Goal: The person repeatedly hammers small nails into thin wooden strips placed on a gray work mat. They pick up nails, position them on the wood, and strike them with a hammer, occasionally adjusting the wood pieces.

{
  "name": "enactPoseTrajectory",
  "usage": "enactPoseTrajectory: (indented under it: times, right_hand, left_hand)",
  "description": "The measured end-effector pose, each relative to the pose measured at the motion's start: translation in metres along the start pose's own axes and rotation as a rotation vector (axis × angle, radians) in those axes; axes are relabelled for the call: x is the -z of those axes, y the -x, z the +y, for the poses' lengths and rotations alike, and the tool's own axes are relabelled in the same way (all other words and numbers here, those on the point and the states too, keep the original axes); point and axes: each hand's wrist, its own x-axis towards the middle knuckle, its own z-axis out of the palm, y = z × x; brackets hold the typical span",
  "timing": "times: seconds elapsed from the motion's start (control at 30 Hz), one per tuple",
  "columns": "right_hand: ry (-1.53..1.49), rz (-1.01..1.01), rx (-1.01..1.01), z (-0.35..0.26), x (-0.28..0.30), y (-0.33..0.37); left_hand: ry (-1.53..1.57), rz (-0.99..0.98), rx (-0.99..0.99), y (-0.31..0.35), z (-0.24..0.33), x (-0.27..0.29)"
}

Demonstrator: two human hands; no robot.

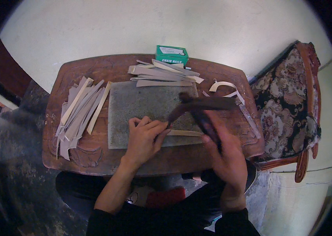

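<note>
My left hand [145, 135] rests on a grey stone slab [122, 106], its thumb and fingers pinched at the left end of a narrow cream strip [183, 133]. Whether a small nail is also between those fingertips is too fine to make out. My right hand [229, 155] is wrapped round the handle of a dark hammer [209, 103], smeared by motion. The hammer's long curved head is over the slab, its left tip close to my left fingertips. The strip's right end passes behind my right fingers.
The slab lies on a carved wooden table [91, 65]. Piled strips [80, 114] lie at its left, with another pile [162, 74] behind the slab. A green nail box [172, 55] stands at the back. Curved offcuts [225, 84] lie right, near an upholstered chair [282, 110].
</note>
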Motion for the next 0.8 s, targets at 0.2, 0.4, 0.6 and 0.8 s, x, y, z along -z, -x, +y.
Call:
enactPoseTrajectory:
  times: [0.2, 0.4, 0.6, 0.8]
  right_hand:
    - [-0.157, 0.159, 0.046, 0.009, -0.003, 0.001]
    - [-0.131, -0.051, 0.039, 0.009, 0.003, -0.004]
    - [-0.083, -0.073, -0.026, 0.004, 0.001, -0.004]
    - [-0.175, 0.102, 0.006, 0.006, 0.000, 0.000]
  left_hand:
    - [-0.021, 0.013, -0.010, 0.001, -0.001, -0.003]
    - [-0.005, 0.002, -0.010, 0.001, -0.001, 0.001]
    - [0.010, 0.020, -0.005, 0.000, 0.000, -0.001]
    - [0.013, 0.017, 0.001, -0.001, 0.001, -0.002]
